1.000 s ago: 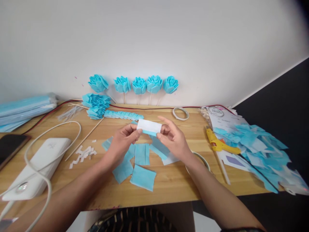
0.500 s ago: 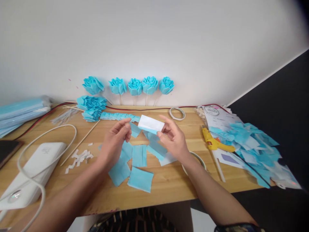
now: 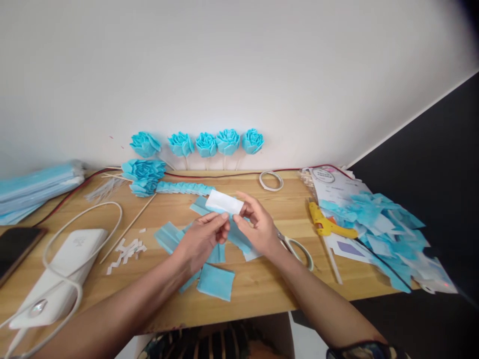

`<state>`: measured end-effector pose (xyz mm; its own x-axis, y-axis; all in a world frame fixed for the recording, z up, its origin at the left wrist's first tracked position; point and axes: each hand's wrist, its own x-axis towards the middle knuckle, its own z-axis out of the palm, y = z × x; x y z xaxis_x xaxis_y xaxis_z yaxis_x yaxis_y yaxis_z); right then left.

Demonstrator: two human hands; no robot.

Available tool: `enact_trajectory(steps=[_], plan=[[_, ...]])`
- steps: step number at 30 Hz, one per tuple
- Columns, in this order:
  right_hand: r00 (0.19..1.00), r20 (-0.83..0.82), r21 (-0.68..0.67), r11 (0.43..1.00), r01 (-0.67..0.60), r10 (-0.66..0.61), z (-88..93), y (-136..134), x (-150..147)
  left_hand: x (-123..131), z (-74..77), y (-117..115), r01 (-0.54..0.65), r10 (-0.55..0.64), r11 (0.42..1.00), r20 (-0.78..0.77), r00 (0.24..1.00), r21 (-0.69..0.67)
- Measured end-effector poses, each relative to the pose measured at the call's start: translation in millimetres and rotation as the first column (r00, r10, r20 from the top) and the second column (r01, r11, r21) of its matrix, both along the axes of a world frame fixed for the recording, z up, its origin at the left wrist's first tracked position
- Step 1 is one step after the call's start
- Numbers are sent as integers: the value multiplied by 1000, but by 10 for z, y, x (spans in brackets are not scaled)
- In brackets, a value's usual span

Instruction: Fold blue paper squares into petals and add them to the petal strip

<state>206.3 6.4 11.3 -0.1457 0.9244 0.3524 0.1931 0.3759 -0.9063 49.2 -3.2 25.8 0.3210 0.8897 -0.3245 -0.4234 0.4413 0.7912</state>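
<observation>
Both hands meet above the middle of the wooden table (image 3: pixel 262 289). My right hand (image 3: pixel 256 229) pinches a small folded piece (image 3: pixel 223 202), white on top with a blue edge. My left hand (image 3: pixel 202 239) has thumb and forefinger closed on the lower blue edge of that same piece. Under the hands lie several cut blue squares (image 3: pixel 215 281) and pleated blue scraps (image 3: pixel 167 235).
Finished blue paper flowers (image 3: pixel 205 143) on sticks lean against the wall. Scissors (image 3: pixel 295 247), a yellow glue gun (image 3: pixel 327 224), a tape roll (image 3: pixel 271 180) and a heap of blue scraps (image 3: pixel 377 219) are on the right. A white power bank (image 3: pixel 60 271) with cable, a phone (image 3: pixel 15 244) and wooden skewers (image 3: pixel 127 227) are on the left.
My left hand let go of the piece half a second ago and has come back to pinch its lower edge. The view shifted slightly, uncovering the scissors.
</observation>
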Motion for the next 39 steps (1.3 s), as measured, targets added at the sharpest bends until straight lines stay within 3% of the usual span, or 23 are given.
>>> enact_trajectory(steps=[5, 10, 12, 15, 20, 25, 30, 35, 39], plan=[[999, 7, -27, 999, -38, 38, -13, 5, 16, -47, -33, 49, -64, 64, 998, -2, 998, -26], [996, 79, 42, 998, 38, -41, -1, 9, 109, -176, -43, 37, -29, 50, 993, -188, 981, 113], [997, 80, 61, 998, 12, -17, 33, 2, 135, -202, -34, 24, 40, 30, 978, -330, 943, 204], [993, 52, -19, 994, -109, 110, 92, -13, 138, -207, -19, 7, 154, 15, 937, -476, 879, 313], [965, -14, -112, 959, -261, 261, 121, -21, 95, -187, -45, -11, 243, 135, 842, -626, 768, 481], [966, -5, -62, 964, -260, 260, 93, -23, 82, -178, -67, -27, 345, 276, 738, -726, 630, 580], [974, 23, -80, 972, -222, 225, 85, -35, 83, -171, -84, -50, 422, 327, 692, -776, 540, 586], [981, 22, -104, 976, -192, 195, 88, -41, 84, -172, -109, -60, 467, 329, 652, -778, 535, 597], [982, -23, -150, 971, -187, 186, 82, -33, 94, -172, -82, -47, 409, 300, 681, -742, 600, 607]])
